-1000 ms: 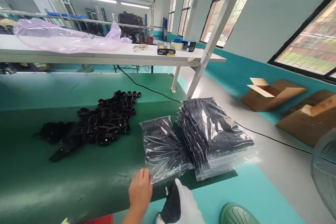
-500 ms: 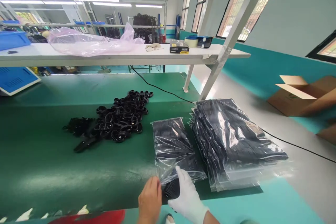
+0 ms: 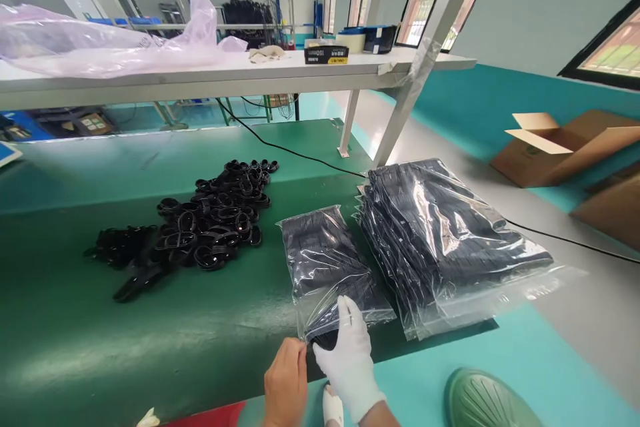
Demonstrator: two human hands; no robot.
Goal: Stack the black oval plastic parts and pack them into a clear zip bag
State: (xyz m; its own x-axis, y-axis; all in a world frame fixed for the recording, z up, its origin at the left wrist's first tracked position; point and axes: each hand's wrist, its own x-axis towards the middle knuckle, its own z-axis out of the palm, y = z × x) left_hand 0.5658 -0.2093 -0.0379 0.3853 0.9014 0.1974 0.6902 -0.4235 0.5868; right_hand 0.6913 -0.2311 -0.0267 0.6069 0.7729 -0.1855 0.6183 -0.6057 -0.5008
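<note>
My left hand (image 3: 286, 377), bare, pinches the near left corner of a clear plastic bag (image 3: 313, 310) at its mouth. My right hand (image 3: 349, 357), in a white glove, is closed around a black ribbed piece (image 3: 327, 339) partly inside that mouth; the palm hides some of it. Rows of black ribbed pieces (image 3: 325, 250) fill the rest of the bag, which lies flat on the green table (image 3: 225, 337). Just to its right rises a stack of similar filled clear bags (image 3: 440, 220). Left of the bag lies a pile of glossy black loops (image 3: 215, 220).
A white shelf (image 3: 200, 87) crosses above the table, bearing pink plastic film (image 3: 125, 47) and a small black box (image 3: 326, 53). A black cable (image 3: 290, 150) runs behind the bags. Open cardboard box (image 3: 545, 153) at right; green stool (image 3: 487, 400) at lower right.
My view has shifted to the right and down. The gloved right hand has moved forward over the bag's mouth, and the black ribbed piece sits further inside. My left hand keeps its pinch.
</note>
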